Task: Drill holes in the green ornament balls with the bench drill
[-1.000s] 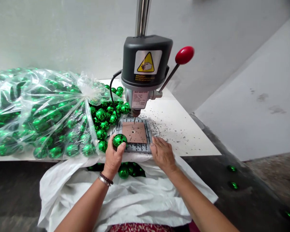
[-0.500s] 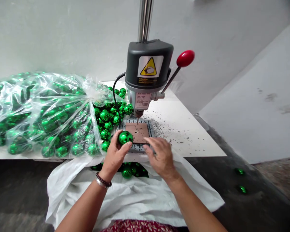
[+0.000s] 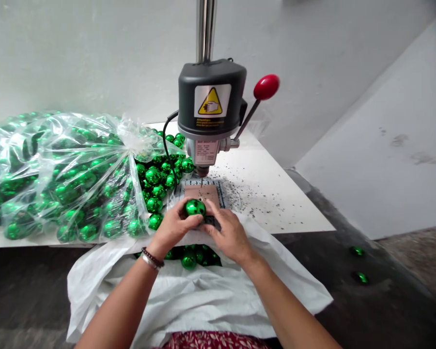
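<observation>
A shiny green ball [image 3: 195,207] is held in my left hand [image 3: 174,228], between thumb and fingers, just in front of the drill bit. My right hand [image 3: 228,232] is beside the ball on its right, thumb and fingers apart, fingertips close to it; whether they touch it is unclear. Behind the ball lies a brown board [image 3: 211,192] on the metal base. Above it hangs the drill press [image 3: 212,97], its thin bit [image 3: 202,182] clear of the ball. Its lever has a red knob [image 3: 266,87].
Loose green balls [image 3: 153,175] and a tied clear bag [image 3: 76,179] full of them cover the table's left side. Dark chips litter the white table [image 3: 276,194]. White cloth [image 3: 203,295] with more balls hangs before me. Two balls [image 3: 362,277] lie on the floor.
My right hand has moved left, up to the ball. My left hand has brought the ball slightly right, in front of the board. The view has shifted a little.
</observation>
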The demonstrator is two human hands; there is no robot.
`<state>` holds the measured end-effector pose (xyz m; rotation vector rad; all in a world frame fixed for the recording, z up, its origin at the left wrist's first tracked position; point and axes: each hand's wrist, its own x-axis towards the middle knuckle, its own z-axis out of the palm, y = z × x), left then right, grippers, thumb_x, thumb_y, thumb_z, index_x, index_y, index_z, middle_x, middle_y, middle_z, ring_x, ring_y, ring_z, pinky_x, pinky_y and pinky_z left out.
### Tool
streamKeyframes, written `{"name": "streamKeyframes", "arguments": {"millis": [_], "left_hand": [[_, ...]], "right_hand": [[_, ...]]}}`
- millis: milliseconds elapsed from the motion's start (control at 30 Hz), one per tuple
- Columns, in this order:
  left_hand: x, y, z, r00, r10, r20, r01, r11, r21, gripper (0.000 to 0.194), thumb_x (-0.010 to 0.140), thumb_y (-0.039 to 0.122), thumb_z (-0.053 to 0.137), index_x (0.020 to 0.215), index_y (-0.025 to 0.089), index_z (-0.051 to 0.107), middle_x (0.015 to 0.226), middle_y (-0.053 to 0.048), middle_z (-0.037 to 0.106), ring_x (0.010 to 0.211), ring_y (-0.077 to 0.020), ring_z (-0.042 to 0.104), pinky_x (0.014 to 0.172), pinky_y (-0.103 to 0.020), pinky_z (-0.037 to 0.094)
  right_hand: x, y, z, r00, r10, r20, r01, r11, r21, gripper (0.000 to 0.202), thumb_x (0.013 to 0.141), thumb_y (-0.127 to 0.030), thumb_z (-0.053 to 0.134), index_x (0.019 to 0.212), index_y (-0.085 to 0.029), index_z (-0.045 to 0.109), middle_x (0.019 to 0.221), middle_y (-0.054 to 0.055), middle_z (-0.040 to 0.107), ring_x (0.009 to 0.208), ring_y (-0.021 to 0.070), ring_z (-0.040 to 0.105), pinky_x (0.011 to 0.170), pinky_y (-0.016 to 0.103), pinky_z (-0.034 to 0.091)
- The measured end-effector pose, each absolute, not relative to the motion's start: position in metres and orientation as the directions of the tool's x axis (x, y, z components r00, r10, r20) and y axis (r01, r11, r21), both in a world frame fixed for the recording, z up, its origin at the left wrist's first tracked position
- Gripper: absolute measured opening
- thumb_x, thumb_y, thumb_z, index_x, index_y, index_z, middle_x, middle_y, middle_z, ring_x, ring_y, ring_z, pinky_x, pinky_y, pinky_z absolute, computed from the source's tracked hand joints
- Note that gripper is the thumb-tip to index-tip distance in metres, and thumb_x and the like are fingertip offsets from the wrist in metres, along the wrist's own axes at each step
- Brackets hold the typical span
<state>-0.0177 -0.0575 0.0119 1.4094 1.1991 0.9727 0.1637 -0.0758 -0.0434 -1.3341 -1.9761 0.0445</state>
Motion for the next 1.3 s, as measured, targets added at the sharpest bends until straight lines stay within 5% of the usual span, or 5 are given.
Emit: {"name": "streamKeyframes", "arguments": {"millis": [167,433,933,1233,1300], "left_hand": [[-0.013,-0.029,0.013,0.031,0.998,0.063,0.442,-0.07,0.894,0.045,0.078,0.039,0.068,0.117,0.018,0.064,0.101,-0.005,0.072,0.09,-0.0209,0.065,0.086,-0.033,0.051],[-0.002,-0.011,-0.002,-0.056,0.996,0.072,0.547,-0.029,0.836,0.05,0.079,0.045,0.067,0.121,0.018,0.062,0.107,-0.009,0.071,0.098,-0.0244,0.064,0.092,-0.038,0.048],[-0.004,-0.006,-0.003,-0.003,0.997,0.075,0.571,-0.06,0.819,0.053,0.073,0.039,0.073,0.122,0.022,0.065,0.092,-0.002,0.072,0.082,-0.0187,0.062,0.079,-0.03,0.049],[0.001,-0.008,-0.002,0.094,0.986,0.14,0.648,-0.167,0.743,0.057,0.069,0.033,0.078,0.124,0.025,0.067,0.104,-0.005,0.074,0.104,-0.0264,0.064,0.096,-0.039,0.048],[0.0,-0.008,-0.004,0.119,0.984,0.133,0.631,-0.178,0.755,0.059,0.072,0.034,0.076,0.129,0.024,0.064,0.114,-0.007,0.073,0.111,-0.028,0.062,0.101,-0.042,0.046]], "right_hand": [[0.18,-0.072,-0.055,-0.049,0.812,0.581,0.872,0.319,-0.372,0.039,0.092,-0.042,0.052,0.12,-0.019,0.066,0.108,0.01,0.07,0.1,0.0209,0.058,0.093,0.037,0.044],[0.182,-0.067,-0.065,-0.025,0.767,0.641,0.89,0.309,-0.336,0.023,0.092,-0.031,0.054,0.102,-0.024,0.074,0.098,0.001,0.074,0.09,0.0148,0.057,0.087,0.029,0.042],[0.181,-0.067,-0.073,0.025,0.781,0.624,0.853,0.309,-0.421,0.026,0.093,-0.032,0.052,0.105,-0.024,0.074,0.103,0.003,0.073,0.094,0.0126,0.062,0.088,0.028,0.045],[0.183,-0.056,-0.046,0.01,0.848,0.529,0.807,0.306,-0.505,0.034,0.096,-0.038,0.046,0.09,-0.021,0.075,0.093,0.003,0.074,0.089,0.0143,0.063,0.088,0.03,0.044],[0.18,-0.043,-0.035,-0.013,0.871,0.492,0.784,0.314,-0.535,0.036,0.096,-0.041,0.044,0.099,-0.021,0.073,0.099,0.004,0.074,0.092,0.0147,0.064,0.09,0.03,0.045]]}}
